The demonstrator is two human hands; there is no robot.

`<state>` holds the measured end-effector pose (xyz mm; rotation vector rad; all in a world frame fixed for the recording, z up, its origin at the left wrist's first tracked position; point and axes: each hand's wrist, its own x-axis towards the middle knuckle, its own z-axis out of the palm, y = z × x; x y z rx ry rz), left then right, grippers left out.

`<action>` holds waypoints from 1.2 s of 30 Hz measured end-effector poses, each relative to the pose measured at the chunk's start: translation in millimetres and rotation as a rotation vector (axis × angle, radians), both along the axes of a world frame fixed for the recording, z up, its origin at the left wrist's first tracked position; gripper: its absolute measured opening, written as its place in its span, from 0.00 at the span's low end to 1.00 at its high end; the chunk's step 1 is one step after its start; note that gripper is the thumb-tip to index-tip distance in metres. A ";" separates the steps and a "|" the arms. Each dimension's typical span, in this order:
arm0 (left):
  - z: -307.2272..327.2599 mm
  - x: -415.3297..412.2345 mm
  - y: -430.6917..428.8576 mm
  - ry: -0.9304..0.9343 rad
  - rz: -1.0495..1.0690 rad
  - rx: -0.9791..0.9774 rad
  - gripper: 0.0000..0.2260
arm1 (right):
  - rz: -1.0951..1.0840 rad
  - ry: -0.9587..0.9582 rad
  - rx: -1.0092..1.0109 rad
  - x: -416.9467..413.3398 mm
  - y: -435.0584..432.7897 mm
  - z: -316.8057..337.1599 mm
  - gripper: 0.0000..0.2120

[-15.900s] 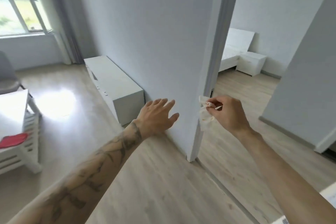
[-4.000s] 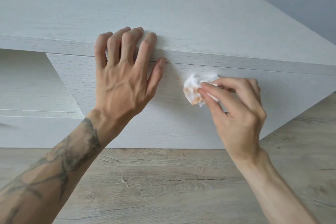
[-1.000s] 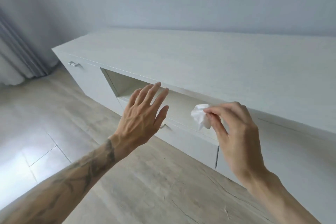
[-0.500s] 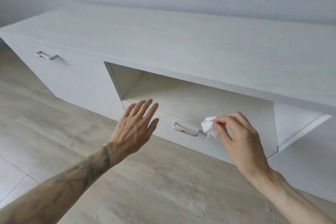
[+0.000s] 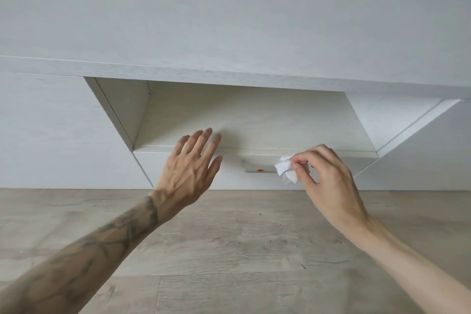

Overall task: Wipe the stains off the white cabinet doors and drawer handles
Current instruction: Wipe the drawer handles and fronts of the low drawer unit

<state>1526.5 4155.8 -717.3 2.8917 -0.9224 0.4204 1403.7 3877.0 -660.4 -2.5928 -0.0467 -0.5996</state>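
White cabinet (image 5: pixel 229 33) fills the view, w/ an open niche (image 5: pixel 244 115) above the drawer front (image 5: pixel 229 160), wood floor (image 5: pixel 229 250) below. Left hand (image 5: pixel 190 172) hovers in front of the drawer's top edge, fingers (image 5: pixel 201 139) straight and slightly apart, holding nothing; can't tell if the tips touch the shelf. Right hand (image 5: pixel 325 178) sits to the right, thumb & fingertips (image 5: pixel 297 164) clamped on a crumpled white tissue (image 5: pixel 286 170). Tissue pokes out left of those fingertips, right at the right end of the drawer handle (image 5: pixel 260 169), touching or nearly so. Small orange stain (image 5: pixel 260 170) sits mid-handle, just left of the tissue, right of the left thumb. Judgement: handle wipe is about to start, stain not yet reached. Risks: tissue wad is small and pinched only at one corner, so a sideways drag could fold it back and let bare fingertips smear the orange along the bar; pushing on the handle w/o the left hand bracing could shift the drawer; a dry pass may just spread the mark onto the drawer face behind the bar
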 end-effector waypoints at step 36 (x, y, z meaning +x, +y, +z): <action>-72.3 15.1 -14.0 -0.293 0.014 -0.052 0.27 | -0.008 -0.311 -0.013 42.0 26.7 -117.3 0.09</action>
